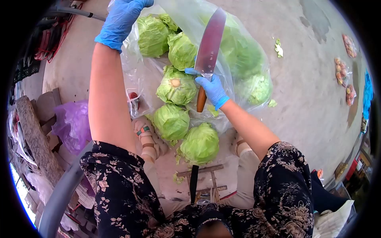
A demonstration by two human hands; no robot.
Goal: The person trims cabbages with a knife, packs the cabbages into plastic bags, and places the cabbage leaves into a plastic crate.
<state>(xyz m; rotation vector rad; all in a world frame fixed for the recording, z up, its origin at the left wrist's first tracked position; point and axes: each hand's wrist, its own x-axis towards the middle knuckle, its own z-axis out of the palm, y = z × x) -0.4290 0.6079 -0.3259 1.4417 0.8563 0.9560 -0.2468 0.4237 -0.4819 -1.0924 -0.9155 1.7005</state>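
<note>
My right hand (pixel 213 90), in a blue glove, is closed on a kitchen knife (pixel 211 43) with a broad blade and a wooden handle; the blade points away from me over the bag. At the top left my left hand (pixel 121 23), also gloved, is closed on the edge of a clear plastic bag (pixel 180 8); its fingertips are partly cut off by the frame. Inside the bag's mouth lie green cabbages (pixel 152 36), with more dimly visible through the plastic. One cabbage (pixel 176 85) shows its cut stem. Another cabbage (pixel 200 143) sits between my feet.
Loose leaf scraps (pixel 279 48) lie on the concrete floor (pixel 305 99). Small bags of round produce (pixel 342 72) stand far right. At left are a purple plastic bag (pixel 72 125), a long stone slab (pixel 35 142) and a grey metal tube (pixel 65 194). A small wooden frame (pixel 201 171) lies near me.
</note>
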